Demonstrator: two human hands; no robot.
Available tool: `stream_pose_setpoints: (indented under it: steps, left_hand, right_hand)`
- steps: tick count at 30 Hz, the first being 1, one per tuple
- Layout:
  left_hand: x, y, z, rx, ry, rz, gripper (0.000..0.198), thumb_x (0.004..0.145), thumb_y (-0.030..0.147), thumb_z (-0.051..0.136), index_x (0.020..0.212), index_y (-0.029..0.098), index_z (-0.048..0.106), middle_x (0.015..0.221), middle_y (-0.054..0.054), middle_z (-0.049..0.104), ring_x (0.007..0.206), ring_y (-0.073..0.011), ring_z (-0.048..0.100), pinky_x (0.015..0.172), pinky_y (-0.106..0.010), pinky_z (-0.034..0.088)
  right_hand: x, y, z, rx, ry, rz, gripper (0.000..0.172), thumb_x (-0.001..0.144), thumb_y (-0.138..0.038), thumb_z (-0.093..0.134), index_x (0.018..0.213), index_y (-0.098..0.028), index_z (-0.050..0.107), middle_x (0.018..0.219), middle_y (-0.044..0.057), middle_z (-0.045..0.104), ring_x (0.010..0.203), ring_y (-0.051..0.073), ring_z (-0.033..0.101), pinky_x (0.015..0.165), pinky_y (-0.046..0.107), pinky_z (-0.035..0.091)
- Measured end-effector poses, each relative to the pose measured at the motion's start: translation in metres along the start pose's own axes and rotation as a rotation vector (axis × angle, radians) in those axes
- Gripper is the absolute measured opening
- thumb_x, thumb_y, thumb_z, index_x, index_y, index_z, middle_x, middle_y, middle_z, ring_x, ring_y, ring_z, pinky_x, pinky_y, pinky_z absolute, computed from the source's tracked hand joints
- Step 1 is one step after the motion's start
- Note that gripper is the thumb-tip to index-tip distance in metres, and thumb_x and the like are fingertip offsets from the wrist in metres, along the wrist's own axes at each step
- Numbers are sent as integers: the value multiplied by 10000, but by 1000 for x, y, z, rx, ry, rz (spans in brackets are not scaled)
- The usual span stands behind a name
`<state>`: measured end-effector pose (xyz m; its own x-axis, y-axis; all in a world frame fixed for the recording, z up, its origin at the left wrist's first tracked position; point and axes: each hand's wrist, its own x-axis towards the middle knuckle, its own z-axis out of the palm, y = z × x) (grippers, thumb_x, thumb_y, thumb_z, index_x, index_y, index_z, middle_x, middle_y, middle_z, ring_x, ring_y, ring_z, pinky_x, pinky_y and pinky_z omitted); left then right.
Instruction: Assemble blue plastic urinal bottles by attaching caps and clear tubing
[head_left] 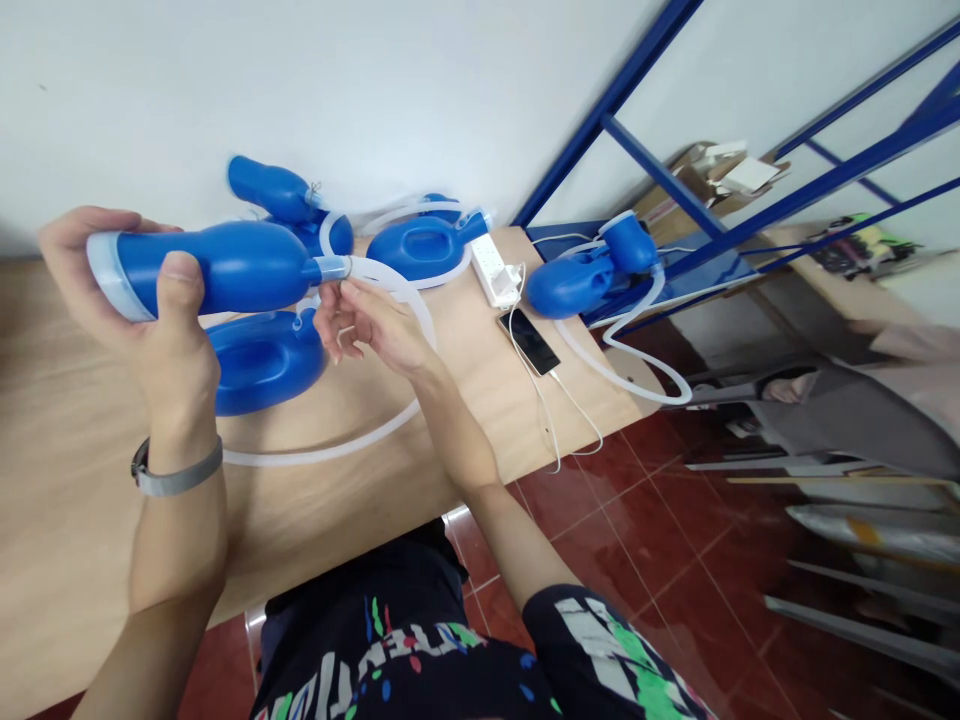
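1. The left hand's (176,330) fingers wrap the wide, pale-rimmed end of the blue bottle-shaped piece (251,265), thumb on the near side; this grip probably steadies it.
2. The piece lies roughly level above the desk (315,525), narrow end toward the right hand (382,325), presumably so that the joint is easy to reach.
3. The right hand's thumb and forefinger pinch the white tube (285,460) where it meets that narrow end; the other fingers curl loosely below. Whether they also catch a thin tie there is too small to tell.
4. So the blue piece sits inside the left fingers and just beyond the right fingertips.
5. Under it, a blue container (262,365) rests on the desk, the tube looping round its near side.
6. Farther right lie another blue container (416,250), a power strip (491,272) and a phone (532,343).
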<state>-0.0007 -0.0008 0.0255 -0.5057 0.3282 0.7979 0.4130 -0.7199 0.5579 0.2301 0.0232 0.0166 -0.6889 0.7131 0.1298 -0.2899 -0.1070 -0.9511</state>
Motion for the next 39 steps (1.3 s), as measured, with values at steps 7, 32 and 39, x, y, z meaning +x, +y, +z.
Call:
stream_pose_setpoints:
  steps: [7, 32, 39]
  left_hand:
    - [-2, 4, -4, 10, -60, -18, 803, 842, 1004, 872, 1147, 308, 610, 1104, -55, 592, 1028, -327, 716, 1192, -668, 594]
    - [5, 37, -21, 196, -303, 12, 728, 967, 978, 779, 1202, 306, 628, 1206, -43, 672, 1117, -330, 857, 1109, -666, 710]
    - [5, 40, -21, 319, -281, -75, 819, 922, 1074, 701, 1244, 326, 617, 1245, -44, 683, 1211, -354, 841, 1183, -689, 689]
  right_hand:
    - [-5, -8, -2, -40, 15, 55, 596, 1101, -852, 741, 1003, -289, 570, 859, 49, 784, 678, 206, 673, 541, 292, 406]
    - [-13, -16, -2, -18, -136, 59, 548, 1238, -662, 686, 907, -243, 559, 754, 14, 784, 586, 111, 696, 480, 201, 357]
    - [-2, -2, -7, -84, -94, 34, 567, 1210, -725, 708, 942, -249, 555, 760, -6, 748, 595, 109, 675, 496, 211, 336]
